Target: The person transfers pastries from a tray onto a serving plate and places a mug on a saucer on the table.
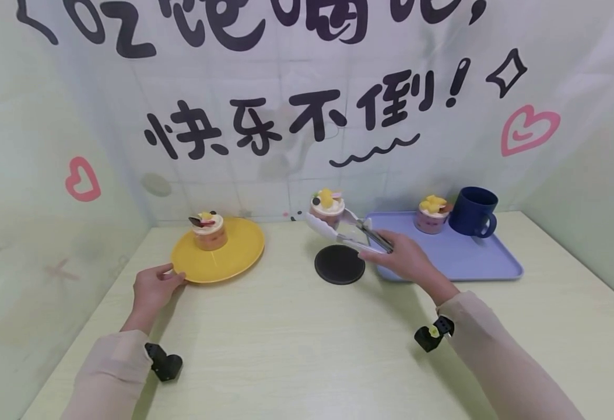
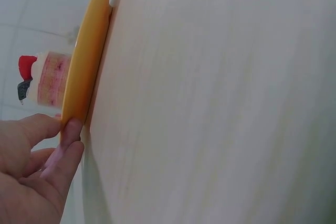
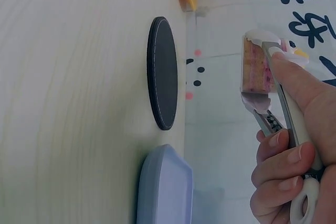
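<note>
At the left, the left hand (image 1: pixel 154 289) has its grip pinched on the near rim of the yellow plate (image 1: pixel 235 265), thumb to one face and fingers to the other, as the left wrist view shows. One cake cup (image 1: pixel 210 238) stands upright on this plate, toward its back. That hold seems right for steadying: a light pinch should do, since any tilt of the rim could slide the cup there.

In the middle, a second cake cup (image 1: pixel 325 213) hangs in the air above the surface (image 1: pixel 286 338), between the white tips of the tongs (image 1: pixel 372 233), roughly upright. The right hand (image 1: pixel 406 256) has its grip closed around the tong handles, so the tips are drawn in on both sides of the cup. Even, moderate pressure low on the wall would serve best; too hard a squeeze may buckle the cup or press into the cream, too soft may let it slip. Moving slowly, with the wrist level, should protect the fruit on top.

Below the tongs lies a black coaster (image 1: pixel 340 264). Further right, the blue tray (image 1: pixel 459 262) holds a third cake cup (image 1: pixel 431 221) beside a dark mug (image 1: pixel 472 210); the right forearm is best held clear of the tray's near edge.
</note>
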The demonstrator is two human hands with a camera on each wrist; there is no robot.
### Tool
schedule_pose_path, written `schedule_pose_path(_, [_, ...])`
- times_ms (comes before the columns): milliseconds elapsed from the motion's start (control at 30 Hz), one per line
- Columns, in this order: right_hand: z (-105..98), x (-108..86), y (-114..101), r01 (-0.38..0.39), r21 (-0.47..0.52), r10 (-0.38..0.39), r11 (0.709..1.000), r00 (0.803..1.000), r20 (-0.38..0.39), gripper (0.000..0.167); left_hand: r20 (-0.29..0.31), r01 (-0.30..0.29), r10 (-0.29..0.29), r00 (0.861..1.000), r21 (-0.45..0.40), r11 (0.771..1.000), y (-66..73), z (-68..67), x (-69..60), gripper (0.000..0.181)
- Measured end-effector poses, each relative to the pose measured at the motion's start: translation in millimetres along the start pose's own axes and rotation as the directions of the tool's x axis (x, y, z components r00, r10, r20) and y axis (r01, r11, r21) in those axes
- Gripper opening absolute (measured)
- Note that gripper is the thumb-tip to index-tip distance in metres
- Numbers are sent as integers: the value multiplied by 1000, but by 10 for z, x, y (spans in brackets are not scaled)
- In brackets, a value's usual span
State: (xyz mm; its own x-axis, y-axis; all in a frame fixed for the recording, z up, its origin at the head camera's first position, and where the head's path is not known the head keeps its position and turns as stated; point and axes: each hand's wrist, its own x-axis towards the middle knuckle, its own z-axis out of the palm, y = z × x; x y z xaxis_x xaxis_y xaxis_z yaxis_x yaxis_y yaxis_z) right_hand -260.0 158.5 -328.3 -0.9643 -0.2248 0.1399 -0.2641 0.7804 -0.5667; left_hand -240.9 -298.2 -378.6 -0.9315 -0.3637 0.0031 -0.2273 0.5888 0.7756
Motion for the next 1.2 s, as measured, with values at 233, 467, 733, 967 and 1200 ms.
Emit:
schedule_pose_path(233, [43, 37, -96, 40, 22, -40, 999, 999, 1, 70, 3, 10, -10, 1000, -16, 1000, 9, 6, -1, 52])
schedule_pose_path(467, [122, 80, -182, 60, 45, -61, 997, 998, 20, 66, 9, -2, 2, 1000, -49, 999, 17, 7, -11, 51])
schedule_pose_path(733, [154, 95, -300, 65, 73, -68, 995, 997, 45, 63, 12, 5, -5, 1000, -34, 999, 7, -10, -21, 53])
schedule_pose_path(967, [174, 124, -379, 68, 79, -74, 995, 995, 70, 61, 5, 14, -14, 1000, -19, 1000, 3, -15, -15, 53])
schedule_pose_path(1200, [237, 148, -432, 65, 102, -73, 993, 994, 82, 61, 14, 29, -29, 999, -31, 999, 13, -9, -9, 54])
